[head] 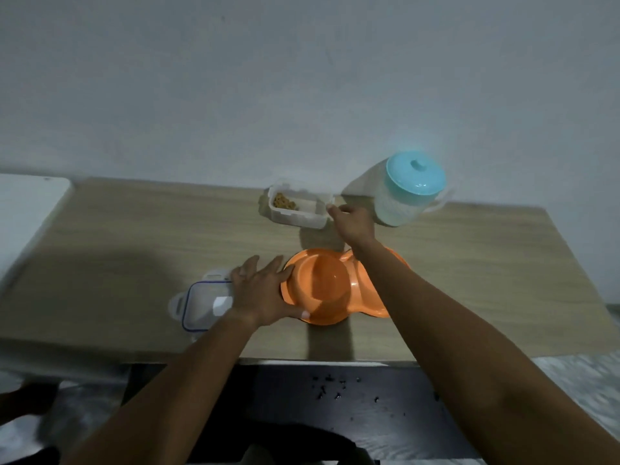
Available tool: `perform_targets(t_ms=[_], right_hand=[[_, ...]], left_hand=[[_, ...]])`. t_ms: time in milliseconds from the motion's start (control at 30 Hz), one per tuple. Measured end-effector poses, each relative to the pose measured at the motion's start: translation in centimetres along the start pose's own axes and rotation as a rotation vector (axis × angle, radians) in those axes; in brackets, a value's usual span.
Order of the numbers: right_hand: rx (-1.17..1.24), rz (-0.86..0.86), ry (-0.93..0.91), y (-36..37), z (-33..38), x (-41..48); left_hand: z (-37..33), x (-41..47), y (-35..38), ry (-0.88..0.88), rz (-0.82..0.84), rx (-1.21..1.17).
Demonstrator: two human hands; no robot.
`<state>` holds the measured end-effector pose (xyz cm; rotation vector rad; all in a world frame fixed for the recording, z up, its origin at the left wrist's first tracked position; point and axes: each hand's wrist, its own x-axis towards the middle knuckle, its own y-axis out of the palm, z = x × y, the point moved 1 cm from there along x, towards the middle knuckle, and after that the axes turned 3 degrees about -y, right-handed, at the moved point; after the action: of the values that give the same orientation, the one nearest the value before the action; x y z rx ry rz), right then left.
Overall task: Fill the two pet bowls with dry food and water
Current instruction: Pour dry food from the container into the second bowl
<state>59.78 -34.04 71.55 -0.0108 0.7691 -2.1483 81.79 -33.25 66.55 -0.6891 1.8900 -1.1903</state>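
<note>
An orange double pet bowl (330,290) lies near the front edge of the wooden table (134,236); both hollows look empty. My left hand (263,293) rests flat with straight fingers against the bowl's left rim, thumb on its front edge. Behind the bowl stands an open clear container (297,211) with brown dry food in its left end. My right hand (352,223) reaches over the bowl and touches the container's right end with its fingertips. A clear water jug with a teal lid (407,193) stands just right of that hand.
The container's clear lid with a blue seal (201,305) lies on the table left of the bowl, partly under my left hand. A white surface (27,209) adjoins the table's left end. The wall rises directly behind the table.
</note>
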Motion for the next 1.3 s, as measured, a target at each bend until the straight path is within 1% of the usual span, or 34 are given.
perform_targets(t_ms=[67,200,267,367,433,567,633,733,867,933,1067,1167,1300], right_hand=[[0.0,0.039,0.023,1.7,0.6,2.1],[-0.017,0.076,0.113,4.4,-1.4,6.9],[-0.038,0.078,0.156,4.0,-0.3,5.4],[-0.023,0.069,0.154,3.4,0.3,3.5],[0.072,0.047,0.177,2.7,0.0,2.2],[0.475,0.039,0.204,0.4,-0.2,-0.7],[0.549,0.081,0.18,-1.5,-0.5,-2.2],[0.593,0.131,0.16,-4.5,-1.5,-3.9],[0.599,0.175,0.117,-7.9,-3.3,-5.3],[0.607,0.177,0.089,-9.3,-4.1,-5.7],[0.501,0.157,-0.003,-11.4,-5.0,-7.3],[0.468,0.172,-0.065,-12.1,-5.0,-8.1],[0.391,0.164,-0.133,-12.1,-5.0,-8.5]], left_hand=[[0.0,0.2,0.0,0.009,-0.019,0.02],[-0.1,0.9,-0.1,0.016,-0.016,0.053],[-0.3,1.0,-0.3,0.01,-0.008,0.063],[-0.3,0.9,-0.4,0.014,0.013,0.05],[-0.3,0.8,-0.4,0.019,0.015,0.05],[-0.3,0.6,-0.8,0.017,0.049,0.029],[-0.6,0.3,-1.1,0.013,0.06,0.017],[-0.9,-0.1,-1.4,-0.004,0.07,-0.013],[-1.3,-0.3,-1.9,-0.01,0.105,-0.025],[-1.7,-0.5,-2.3,-0.009,0.095,-0.058],[-3.3,-1.6,-2.6,0.022,-0.009,-0.246],[-3.9,-1.8,-1.9,0.015,-0.019,-0.375],[-4.4,-1.7,-1.2,-0.048,-0.02,-0.458]])
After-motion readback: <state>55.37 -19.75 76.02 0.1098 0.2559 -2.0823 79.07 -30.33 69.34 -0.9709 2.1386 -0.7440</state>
